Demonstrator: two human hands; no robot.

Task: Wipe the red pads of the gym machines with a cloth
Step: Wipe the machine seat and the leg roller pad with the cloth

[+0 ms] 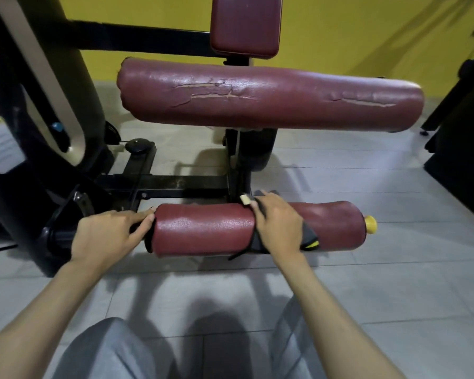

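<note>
A low red roller pad lies across the machine's bar near the floor, with a yellow end cap on its right. My right hand presses a dark grey cloth with a yellow edge over the top of this pad, fingers curved over the roll. My left hand grips the black bar at the pad's left end, fingertips touching the pad's edge. Above hangs a longer red roller pad with cracked covering, and behind it stands a red back pad.
The machine's black frame and a tall black-and-cream column fill the left side. Another dark machine stands at the right edge. Grey floor tiles and my knees in grey trousers lie below; a yellow wall is behind.
</note>
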